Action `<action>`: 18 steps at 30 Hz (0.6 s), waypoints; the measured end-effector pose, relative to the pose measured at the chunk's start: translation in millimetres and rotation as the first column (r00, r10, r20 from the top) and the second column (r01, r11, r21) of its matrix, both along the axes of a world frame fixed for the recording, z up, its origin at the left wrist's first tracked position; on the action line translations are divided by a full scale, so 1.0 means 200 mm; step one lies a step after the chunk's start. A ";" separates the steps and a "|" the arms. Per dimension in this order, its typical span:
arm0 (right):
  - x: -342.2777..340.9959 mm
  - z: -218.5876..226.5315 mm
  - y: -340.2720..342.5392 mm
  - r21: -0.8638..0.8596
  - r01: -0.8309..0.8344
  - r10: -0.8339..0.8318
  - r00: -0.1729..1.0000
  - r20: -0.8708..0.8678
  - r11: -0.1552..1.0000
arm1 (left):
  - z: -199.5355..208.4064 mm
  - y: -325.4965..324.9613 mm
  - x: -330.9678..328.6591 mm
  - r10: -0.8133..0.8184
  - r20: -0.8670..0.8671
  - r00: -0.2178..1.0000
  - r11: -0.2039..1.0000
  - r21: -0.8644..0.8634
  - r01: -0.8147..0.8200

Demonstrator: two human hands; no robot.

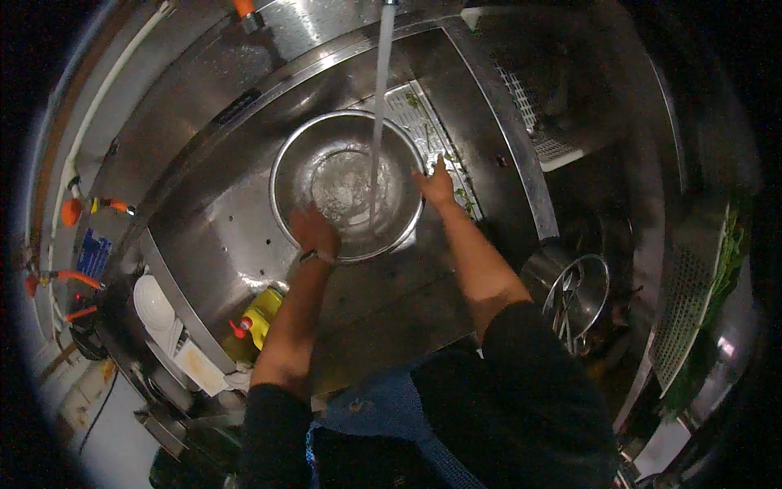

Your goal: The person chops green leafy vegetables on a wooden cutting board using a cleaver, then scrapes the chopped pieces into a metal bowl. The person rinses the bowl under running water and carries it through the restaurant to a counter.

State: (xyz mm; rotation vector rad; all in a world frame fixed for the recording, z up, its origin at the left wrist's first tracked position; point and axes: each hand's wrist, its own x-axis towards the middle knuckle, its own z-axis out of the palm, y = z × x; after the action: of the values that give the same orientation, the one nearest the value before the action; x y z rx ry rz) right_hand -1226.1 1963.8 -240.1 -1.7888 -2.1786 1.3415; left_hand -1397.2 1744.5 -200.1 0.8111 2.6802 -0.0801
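A wide round metal bowl (350, 134) sits in the steel sink (236, 216), with a little water in its bottom. From the tap (389, 2) a stream of water (381, 90) falls into it. My left hand (314, 231) reaches over the bowl's near left side; its fingers are blurred and partly hidden, and I see nothing in them. At the right rim is my right hand (437, 186), thumb over the edge, the other fingers along the outside.
A yellow bottle with a red cap (261, 316) stands near my left forearm. White dishes (153, 301) lie at the left. Green scraps (464, 198) dot the perforated strip (405, 99) beside the bowl. A metal pot with utensils (590, 281) stands right of my right arm.
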 end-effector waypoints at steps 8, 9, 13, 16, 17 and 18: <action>-0.14 0.16 -0.32 0.132 -0.002 0.018 0.993 -0.119 0.991 | -0.53 -0.67 -0.05 -0.087 0.579 0.811 0.901 -0.302 0.313; -0.21 0.24 -0.37 0.135 -0.010 0.036 0.981 -0.191 0.991 | -0.57 -0.73 -0.05 0.252 0.692 0.676 0.967 -0.205 -0.150; -0.28 0.31 -0.22 0.217 0.033 0.035 0.953 -0.300 0.976 | -0.30 -0.58 -0.12 0.338 0.896 0.287 0.627 0.013 -0.779; -0.09 0.15 0.03 -0.065 0.304 -0.309 0.895 -0.322 0.950 | -0.05 -0.27 -0.15 0.281 0.921 0.268 0.268 0.193 -0.944; -0.03 0.20 0.06 -0.199 0.405 -0.451 0.807 -0.380 0.892 | -0.08 -0.25 -0.18 0.222 0.839 0.496 0.488 0.345 -0.802; 0.07 0.21 0.09 -0.208 0.407 -0.452 0.850 -0.270 0.890 | -0.12 -0.22 -0.21 0.099 0.722 0.685 0.682 0.452 -0.575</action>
State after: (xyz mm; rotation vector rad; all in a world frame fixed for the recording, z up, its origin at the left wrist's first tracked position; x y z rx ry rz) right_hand -1212.5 1982.7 -197.5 -1.8104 -1.4418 1.5594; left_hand -1440.2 1700.9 -224.4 0.3170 2.0725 1.1113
